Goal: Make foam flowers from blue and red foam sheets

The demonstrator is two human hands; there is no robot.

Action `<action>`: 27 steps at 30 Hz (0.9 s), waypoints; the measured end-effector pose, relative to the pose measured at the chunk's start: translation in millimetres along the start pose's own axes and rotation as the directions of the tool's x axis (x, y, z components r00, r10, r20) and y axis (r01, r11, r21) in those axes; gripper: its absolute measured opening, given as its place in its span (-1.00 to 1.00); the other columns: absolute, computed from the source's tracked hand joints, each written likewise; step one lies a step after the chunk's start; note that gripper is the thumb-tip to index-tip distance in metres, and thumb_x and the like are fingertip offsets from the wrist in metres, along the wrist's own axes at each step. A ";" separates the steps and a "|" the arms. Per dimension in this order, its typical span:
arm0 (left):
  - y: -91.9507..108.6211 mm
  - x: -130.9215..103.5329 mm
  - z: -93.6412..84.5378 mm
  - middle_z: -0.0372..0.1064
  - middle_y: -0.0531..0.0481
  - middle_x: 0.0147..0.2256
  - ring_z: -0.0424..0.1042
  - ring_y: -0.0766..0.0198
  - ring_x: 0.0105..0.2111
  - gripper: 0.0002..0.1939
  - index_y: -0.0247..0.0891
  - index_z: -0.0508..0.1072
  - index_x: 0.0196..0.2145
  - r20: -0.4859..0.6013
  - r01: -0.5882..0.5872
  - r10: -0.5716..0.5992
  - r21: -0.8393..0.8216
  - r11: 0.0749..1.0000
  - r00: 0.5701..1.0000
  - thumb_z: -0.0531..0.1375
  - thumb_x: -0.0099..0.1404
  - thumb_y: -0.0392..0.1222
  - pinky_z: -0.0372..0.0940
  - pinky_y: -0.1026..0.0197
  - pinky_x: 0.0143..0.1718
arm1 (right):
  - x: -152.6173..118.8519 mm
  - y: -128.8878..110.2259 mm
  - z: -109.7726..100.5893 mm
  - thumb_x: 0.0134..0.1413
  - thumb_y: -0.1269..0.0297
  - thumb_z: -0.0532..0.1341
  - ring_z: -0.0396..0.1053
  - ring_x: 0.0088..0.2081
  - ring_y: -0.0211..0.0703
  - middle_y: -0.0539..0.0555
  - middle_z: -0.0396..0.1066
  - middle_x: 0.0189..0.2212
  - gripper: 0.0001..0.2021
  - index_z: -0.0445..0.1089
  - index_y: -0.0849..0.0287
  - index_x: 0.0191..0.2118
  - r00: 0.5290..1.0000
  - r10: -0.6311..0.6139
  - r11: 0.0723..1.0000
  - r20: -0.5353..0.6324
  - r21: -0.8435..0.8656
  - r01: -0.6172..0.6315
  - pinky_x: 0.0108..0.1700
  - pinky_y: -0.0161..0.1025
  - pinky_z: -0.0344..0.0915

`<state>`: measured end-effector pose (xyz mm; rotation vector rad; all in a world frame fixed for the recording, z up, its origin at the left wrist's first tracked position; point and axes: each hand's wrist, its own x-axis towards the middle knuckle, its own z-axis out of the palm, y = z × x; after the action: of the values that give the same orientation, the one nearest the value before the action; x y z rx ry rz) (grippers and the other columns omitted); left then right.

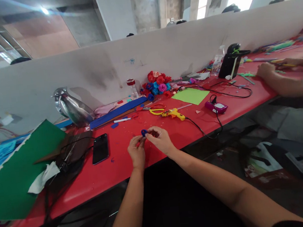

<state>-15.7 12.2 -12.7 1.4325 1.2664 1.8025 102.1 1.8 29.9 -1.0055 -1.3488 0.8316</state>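
Observation:
A small dark blue rolled flower (144,132) is pinched between my two hands above the red table. My left hand (137,151) is closed at its lower left side, and my right hand (159,138) is closed at its right side. Beyond them lies a yellow glue gun (175,114), with yellow-handled pliers (157,110) to its left. A bunch of red, pink and blue flowers (157,83) rests near the wall. Long blue strips (119,112) lie at the back left, close to a white pen (122,120).
A phone (100,149), a metal jug (72,106) and a green board (25,173) occupy the left. Farther right are a green sheet (191,96), a purple box (216,107) with cables, and a black bottle (230,63). Another person's hand (268,74) works at the far right.

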 end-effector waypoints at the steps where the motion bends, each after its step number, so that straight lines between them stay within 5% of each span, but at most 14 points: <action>1: 0.2 0.1 0.1 0.43 0.00 -0.46 0.37 0.26 -0.38 -0.94 -0.20 0.54 -0.52 -0.003 0.000 0.000 0.000 1.000 1.000 0.30 0.04 -0.19 0.26 0.19 -0.22 | 0.0 0.5 -0.2 -0.08 0.21 0.19 0.25 -0.51 -0.29 0.00 0.41 -0.50 -0.85 0.40 0.17 -0.44 1.000 -0.002 1.000 0.002 0.002 0.002 -0.48 -0.33 0.17; 27: -3.4 0.8 3.3 0.42 0.03 -0.48 0.34 0.30 -0.42 -0.92 -0.22 0.53 -0.52 0.000 0.012 -0.012 -0.012 1.000 1.000 0.33 0.01 -0.18 0.24 0.24 -0.29 | 9.6 0.0 -11.2 -0.13 0.22 0.19 0.23 -0.52 -0.29 -0.03 0.36 -0.56 -0.86 0.39 0.18 -0.50 0.999 0.036 0.998 0.029 0.046 -0.037 -0.43 -0.33 0.17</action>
<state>-13.3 15.4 -15.3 1.4154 1.2594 1.7993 113.9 9.5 34.1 -0.9877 -1.3324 0.9042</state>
